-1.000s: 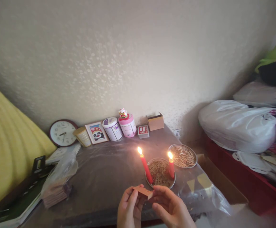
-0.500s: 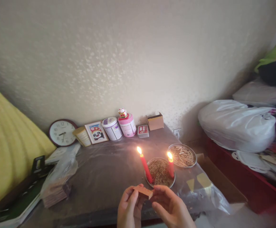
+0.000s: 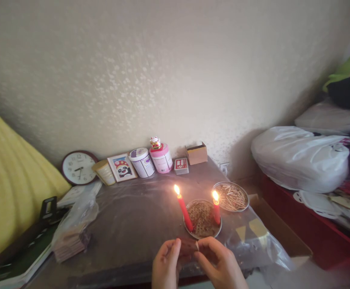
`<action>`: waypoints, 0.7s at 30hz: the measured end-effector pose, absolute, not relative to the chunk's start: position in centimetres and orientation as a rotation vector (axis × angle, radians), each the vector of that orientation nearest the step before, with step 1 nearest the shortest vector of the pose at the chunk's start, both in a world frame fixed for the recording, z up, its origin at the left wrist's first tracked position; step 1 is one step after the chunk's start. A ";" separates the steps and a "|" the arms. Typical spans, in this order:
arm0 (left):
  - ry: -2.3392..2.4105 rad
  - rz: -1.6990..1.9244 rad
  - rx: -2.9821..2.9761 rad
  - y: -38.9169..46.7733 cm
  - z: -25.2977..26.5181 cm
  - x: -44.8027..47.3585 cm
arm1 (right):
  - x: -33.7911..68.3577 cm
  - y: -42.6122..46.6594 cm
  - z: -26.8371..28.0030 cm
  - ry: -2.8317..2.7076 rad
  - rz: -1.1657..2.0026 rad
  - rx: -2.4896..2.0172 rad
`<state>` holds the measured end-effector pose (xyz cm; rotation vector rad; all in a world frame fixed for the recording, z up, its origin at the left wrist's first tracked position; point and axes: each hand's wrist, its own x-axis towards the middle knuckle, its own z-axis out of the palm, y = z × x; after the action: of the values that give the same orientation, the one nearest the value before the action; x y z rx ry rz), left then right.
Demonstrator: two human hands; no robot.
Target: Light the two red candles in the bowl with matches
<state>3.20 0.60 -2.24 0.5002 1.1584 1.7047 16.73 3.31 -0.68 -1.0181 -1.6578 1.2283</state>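
Observation:
My left hand [image 3: 166, 264] holds a small reddish matchbox [image 3: 187, 245] low at the table's near edge. My right hand [image 3: 220, 263] meets it from the right, its thumb and forefinger pinched on a thin pale stick [image 3: 197, 245] at the box's end, apparently a match. Just beyond the hands, a tilted red candle [image 3: 183, 208] and a shorter red candle [image 3: 216, 209] both burn at a round metal dish [image 3: 218, 233] of spent matches. A second dish [image 3: 246, 200] of unburnt matches sits behind it to the right.
The table [image 3: 132, 224] is covered in plastic sheet. Along the wall stand a clock [image 3: 78, 167], a framed picture [image 3: 122, 167], two tins [image 3: 142, 162], a red box [image 3: 181, 166] and a cardboard box [image 3: 197, 154]. A bagged stack [image 3: 74, 233] lies left; white bags [image 3: 301, 158] are piled right.
The matchbox has dropped lower and turned, so its pale top no longer shows. My hands have closed in around it, and the right fingers now pinch a thin stick.

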 end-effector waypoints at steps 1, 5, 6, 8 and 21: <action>1.205 1.710 0.522 0.6 -2.3 3.1 | 16.7 3.3 -0.6 -1.608 1.302 -1.014; 1.350 1.727 0.580 0.5 -2.3 2.7 | 16.6 3.5 -0.3 -1.419 1.504 -0.987; 1.376 1.729 0.594 0.4 -2.2 2.7 | 16.6 3.5 -0.2 -1.377 1.534 -0.988; 1.427 1.733 0.627 0.4 -2.2 2.6 | 16.6 3.6 0.1 -1.312 1.572 -0.997; 1.307 1.829 0.693 0.3 -0.7 4.0 | 16.7 4.4 -0.9 -1.014 1.738 -1.030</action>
<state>4.00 0.27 -0.72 0.6935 1.3066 1.8289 16.70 4.37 -0.88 -1.0297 -1.0136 1.7379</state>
